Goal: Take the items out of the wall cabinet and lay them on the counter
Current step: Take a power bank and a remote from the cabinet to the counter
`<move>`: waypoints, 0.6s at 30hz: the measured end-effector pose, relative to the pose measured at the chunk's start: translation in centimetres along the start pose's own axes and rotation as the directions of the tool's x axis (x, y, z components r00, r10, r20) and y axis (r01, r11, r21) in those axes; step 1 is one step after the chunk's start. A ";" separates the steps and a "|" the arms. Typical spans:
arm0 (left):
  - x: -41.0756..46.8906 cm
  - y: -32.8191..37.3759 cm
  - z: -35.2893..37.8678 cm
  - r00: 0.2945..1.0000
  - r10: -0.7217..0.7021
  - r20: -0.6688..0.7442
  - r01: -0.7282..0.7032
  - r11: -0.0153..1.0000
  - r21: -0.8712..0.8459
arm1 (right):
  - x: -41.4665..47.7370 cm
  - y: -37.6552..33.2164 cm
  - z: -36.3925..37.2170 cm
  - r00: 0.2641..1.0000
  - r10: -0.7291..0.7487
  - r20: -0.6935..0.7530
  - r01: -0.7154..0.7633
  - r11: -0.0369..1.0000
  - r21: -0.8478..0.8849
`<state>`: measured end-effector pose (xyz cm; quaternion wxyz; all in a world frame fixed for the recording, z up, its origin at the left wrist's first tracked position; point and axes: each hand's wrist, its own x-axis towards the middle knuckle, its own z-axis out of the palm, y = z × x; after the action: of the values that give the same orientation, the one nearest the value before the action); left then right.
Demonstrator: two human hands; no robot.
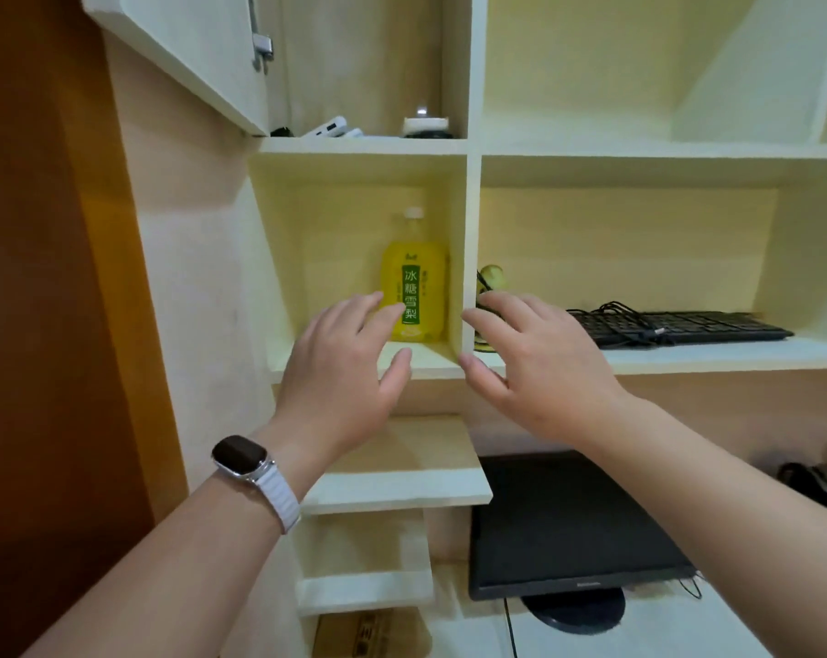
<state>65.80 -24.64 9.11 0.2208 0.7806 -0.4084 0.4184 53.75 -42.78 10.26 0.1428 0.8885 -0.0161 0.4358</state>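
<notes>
A yellow drink bottle [415, 273] with a green label and white cap stands upright at the back right of the middle cabinet cell [354, 182]. My left hand [345, 372], a watch on its wrist, is raised in front of that cell with fingers spread, its fingertips overlapping the bottle's lower left; contact cannot be told. My right hand [539, 368] is open in front of the divider [470, 230], partly hiding a small yellow-green object [492, 277] in the right cell. Neither hand holds anything.
A black keyboard [687, 327] with a coiled cable lies in the right cell. White power banks [333, 128] and a round white item [425, 125] sit on the shelf above, beside an open door [188, 54]. A black monitor [568, 524] stands on the counter below.
</notes>
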 end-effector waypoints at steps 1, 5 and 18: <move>1.0 -0.3 0.1 1.000 0.002 -0.016 -0.002 1.000 0.016 | 0.8 0.6 0.2 1.000 -0.005 -0.014 0.005 1.000 0.001; 4.2 -1.1 0.2 0.997 -0.038 -0.068 0.042 0.998 0.051 | 3.8 3.3 1.1 0.998 -0.003 -0.069 0.006 0.999 0.048; 15.8 -1.7 -2.6 0.971 -0.132 -0.201 0.143 0.989 0.038 | 13.8 10.1 0.3 0.935 -0.230 -0.270 0.255 0.965 0.060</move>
<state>70.94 -29.02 23.70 0.2683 0.7670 -0.3182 0.4883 60.99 -51.26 23.25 0.1543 0.8243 0.1334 0.5281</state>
